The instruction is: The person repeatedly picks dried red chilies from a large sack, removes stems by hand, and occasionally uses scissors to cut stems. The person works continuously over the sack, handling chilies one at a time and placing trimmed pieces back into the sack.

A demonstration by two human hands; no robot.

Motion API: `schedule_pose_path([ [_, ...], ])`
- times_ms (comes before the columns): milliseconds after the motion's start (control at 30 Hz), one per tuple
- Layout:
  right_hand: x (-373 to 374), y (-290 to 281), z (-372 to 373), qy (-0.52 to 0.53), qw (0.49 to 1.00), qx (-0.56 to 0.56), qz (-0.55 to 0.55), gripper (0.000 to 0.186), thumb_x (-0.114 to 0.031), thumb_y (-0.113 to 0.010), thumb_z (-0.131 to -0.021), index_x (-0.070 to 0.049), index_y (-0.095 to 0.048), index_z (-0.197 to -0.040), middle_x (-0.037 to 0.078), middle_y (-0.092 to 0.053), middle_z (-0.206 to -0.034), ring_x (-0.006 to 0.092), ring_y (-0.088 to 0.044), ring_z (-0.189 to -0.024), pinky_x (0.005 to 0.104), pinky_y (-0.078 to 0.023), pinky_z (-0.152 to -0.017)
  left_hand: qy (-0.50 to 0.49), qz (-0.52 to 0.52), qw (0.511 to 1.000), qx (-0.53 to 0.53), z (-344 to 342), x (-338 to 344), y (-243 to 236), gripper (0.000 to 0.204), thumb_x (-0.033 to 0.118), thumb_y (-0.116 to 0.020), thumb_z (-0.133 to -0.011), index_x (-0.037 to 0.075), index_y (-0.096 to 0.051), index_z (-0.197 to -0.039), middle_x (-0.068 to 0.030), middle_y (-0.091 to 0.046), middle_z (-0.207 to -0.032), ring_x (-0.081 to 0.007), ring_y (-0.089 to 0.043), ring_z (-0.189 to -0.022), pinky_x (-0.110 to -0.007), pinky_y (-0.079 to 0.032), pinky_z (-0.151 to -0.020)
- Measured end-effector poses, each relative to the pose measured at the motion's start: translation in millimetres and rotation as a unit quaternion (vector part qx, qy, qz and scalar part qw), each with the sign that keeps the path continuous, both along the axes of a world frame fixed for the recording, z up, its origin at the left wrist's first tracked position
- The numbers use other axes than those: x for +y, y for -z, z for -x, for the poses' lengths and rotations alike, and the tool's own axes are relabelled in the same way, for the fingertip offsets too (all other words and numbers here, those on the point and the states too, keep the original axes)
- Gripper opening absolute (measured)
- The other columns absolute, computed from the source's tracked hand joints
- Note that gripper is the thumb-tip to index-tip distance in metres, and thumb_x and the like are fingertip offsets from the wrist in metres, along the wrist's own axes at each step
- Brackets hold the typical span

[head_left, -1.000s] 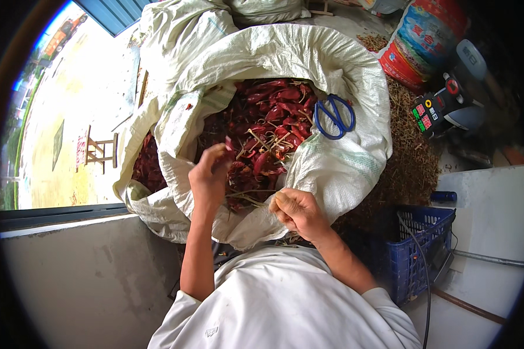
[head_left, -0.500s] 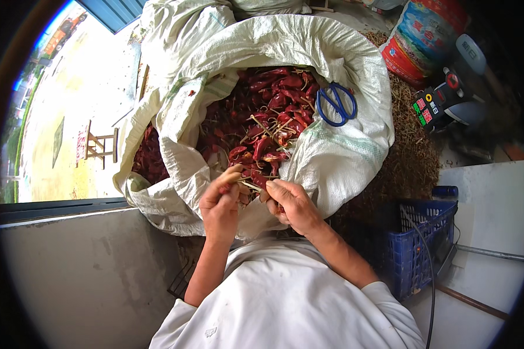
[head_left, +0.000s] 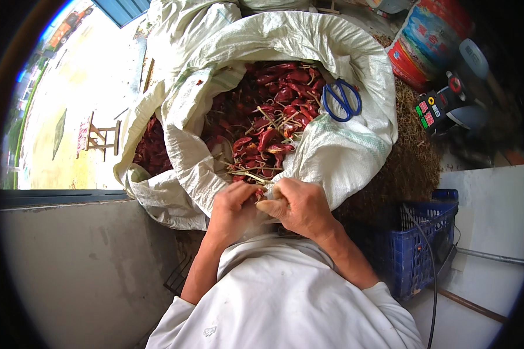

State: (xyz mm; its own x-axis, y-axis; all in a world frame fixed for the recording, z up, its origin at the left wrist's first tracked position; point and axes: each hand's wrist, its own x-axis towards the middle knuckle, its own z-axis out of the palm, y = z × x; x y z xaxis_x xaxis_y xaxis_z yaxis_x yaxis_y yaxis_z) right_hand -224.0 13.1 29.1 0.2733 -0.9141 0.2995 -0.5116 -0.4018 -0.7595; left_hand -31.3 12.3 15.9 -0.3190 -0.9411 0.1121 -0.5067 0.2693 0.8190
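Note:
A white woven sack (head_left: 355, 151) with a rolled rim holds a heap of dried red chili peppers (head_left: 268, 104) with pale stems. At its near edge my left hand (head_left: 233, 212) and my right hand (head_left: 300, 209) are close together, fingers curled, gripping a dried chili (head_left: 259, 196) between them; much of it is hidden by the fingers. Blue-handled scissors (head_left: 342, 100) lie on the sack's right rim, away from both hands.
A second sack of chilies (head_left: 151, 151) is at left, beside a low wall (head_left: 70, 250) and bright doorway. At right are a colourful sack (head_left: 425, 43), a dark machine or vehicle with handles (head_left: 448, 110), a blue plastic crate (head_left: 413, 256) with a cable, and pipes along the wall.
My left hand has come down from over the chilies to meet my right hand at the sack's near edge; both have drawn slightly toward my body with a chili between them.

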Motion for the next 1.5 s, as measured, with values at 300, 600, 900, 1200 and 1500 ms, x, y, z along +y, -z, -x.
schedule_pose_path([
  [300,-3.8,2.2,16.3,-0.127,0.991,0.032,-0.026,0.035,-0.029,-0.065,-0.094,-0.006,-0.053,-0.070,0.014,-0.057,-0.063,0.0340,-0.061,-0.059,0.0437,-0.046,-0.052,0.150,-0.051,0.986,-0.041,3.1,9.7,-18.7,0.010,0.000,-0.071,-0.082,0.001,-0.063,-0.088,-0.0120,-0.058,-0.074,-0.0304,-0.059,-0.066,-0.039,-0.048,-0.061],
  [600,2.6,7.0,7.8,-0.098,0.952,-0.241,-0.160,0.034,-0.017,-0.061,-0.097,-0.001,-0.048,-0.069,0.010,-0.050,-0.058,0.0216,-0.056,-0.054,0.0378,-0.042,-0.049,0.097,-0.302,0.935,0.161,0.9,6.2,-20.9,0.018,0.011,-0.068,-0.090,-0.002,-0.058,-0.081,-0.0057,-0.053,-0.069,-0.0143,-0.058,-0.065,-0.033,-0.047,-0.059],
  [900,-34.8,31.2,33.5,-0.049,0.683,-0.677,-0.270,0.024,-0.019,-0.051,-0.103,-0.005,-0.058,-0.084,0.002,-0.057,-0.068,0.0011,-0.038,-0.045,0.0187,-0.029,-0.037,-0.034,-0.210,0.912,0.351,-6.3,-32.3,0.3,0.018,0.016,-0.057,-0.097,-0.001,-0.059,-0.091,-0.0095,-0.060,-0.078,-0.0202,-0.061,-0.076,-0.033,-0.051,-0.067],
  [1200,-21.4,37.4,14.0,-0.114,0.718,-0.593,-0.347,0.022,-0.022,-0.059,-0.100,-0.001,-0.062,-0.104,0.004,-0.057,-0.074,0.0030,-0.040,-0.051,0.0170,-0.032,-0.044,-0.103,0.004,0.971,-0.216,-16.7,-109.9,45.8,0.026,0.009,-0.072,-0.084,0.002,-0.067,-0.109,-0.0144,-0.071,-0.090,-0.0263,-0.068,-0.080,-0.037,-0.052,-0.072],
  [1500,-19.0,38.0,7.7,-0.068,0.801,-0.447,-0.393,0.033,-0.032,-0.054,-0.104,-0.004,-0.060,-0.090,-0.003,-0.047,-0.068,0.0014,-0.032,-0.052,0.0179,-0.025,-0.043,-0.179,0.073,0.981,0.036,-12.9,-70.6,19.6,0.024,-0.010,-0.067,-0.080,0.003,-0.070,-0.099,-0.0060,-0.069,-0.087,-0.0136,-0.064,-0.075,-0.025,-0.049,-0.067],
])
